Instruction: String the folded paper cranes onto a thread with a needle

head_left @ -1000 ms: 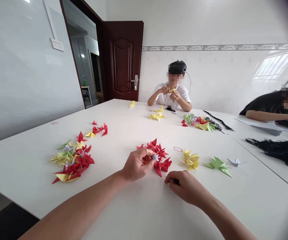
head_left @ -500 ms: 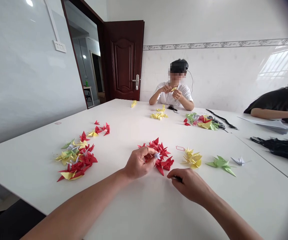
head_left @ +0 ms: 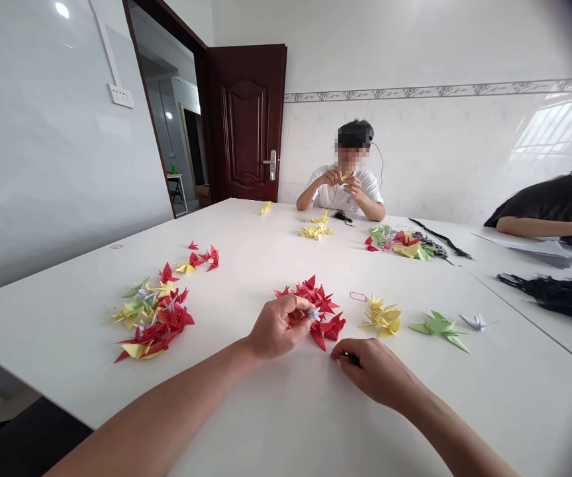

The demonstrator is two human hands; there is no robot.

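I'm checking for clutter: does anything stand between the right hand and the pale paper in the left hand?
In this view, part of the red pile shows between the right hand and the pale paper held by the left hand. Heights are unclear, so I cannot tell whether it blocks the way.

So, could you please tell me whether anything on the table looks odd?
Nothing looks plainly spilled or damaged. The mixed-colour pile at left does look jumbled, since the red pile by the left hand and the yellow cluster are each one colour.
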